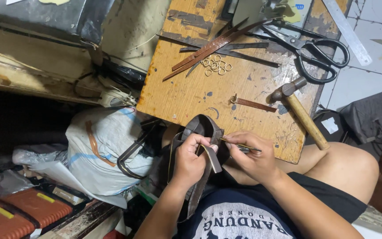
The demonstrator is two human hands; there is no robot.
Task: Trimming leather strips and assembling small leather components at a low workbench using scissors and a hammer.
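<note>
**Working a zip into the leather**

We sit at the near edge of a paint-stained wooden board [186,93] with a dark leather piece [202,126] held up between both hands. Our left hand [190,161] is closed on the leather and on the zip [212,157], thumb and fingers pinching its end so the brass teeth face up. Our right hand [253,157] is clamped around a thin metal tool [239,144], held like a pen, its tip lying at the top of the zip just beside the leather edge.

We judge the step in hand to be seating or aligning the zip against the leather. The next move seems to call for a steady left-hand pinch and small, controlled pressure from the tool tip, since the zip end hangs loose and could slip.

Farther up the board lie 1 hammer [299,110], black scissors [317,53], a cluster of brass rings [216,65], several brown straps [213,46] and 1 short strap with a ring [253,104], all well apart from our hands. A white sack [107,150] rests to the left.
</note>
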